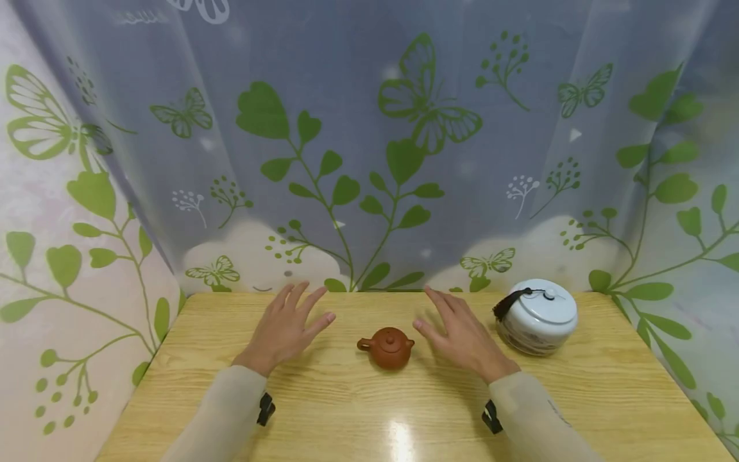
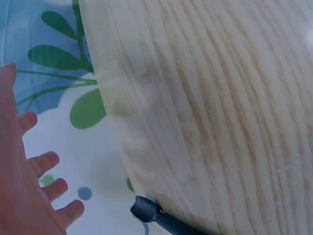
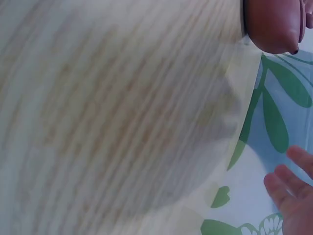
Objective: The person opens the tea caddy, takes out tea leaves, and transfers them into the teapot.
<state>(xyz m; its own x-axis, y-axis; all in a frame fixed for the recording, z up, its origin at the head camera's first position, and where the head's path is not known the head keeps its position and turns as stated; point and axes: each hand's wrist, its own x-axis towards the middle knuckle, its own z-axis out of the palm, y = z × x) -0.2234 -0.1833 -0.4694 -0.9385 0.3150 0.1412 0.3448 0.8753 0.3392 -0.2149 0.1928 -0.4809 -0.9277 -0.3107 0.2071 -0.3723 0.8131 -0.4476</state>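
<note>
Teapot (image 1: 390,351), reddish-brown and lidded, stands upright between the left hand (image 1: 284,330) and the right hand (image 1: 462,335), apart from both. Fingers of the 2 hands are extended and released; the spout (image 1: 410,344) points toward the right hand. Next come pale sleeves (image 1: 222,410) and black wrist straps (image 1: 266,409). Near the right hand, a white lidded jar (image 1: 543,324) with a dark tassel (image 1: 508,306) shares the wood-grained table (image 1: 335,414). Behind hangs a curtain (image 1: 346,58) printed with green butterflies.
</note>
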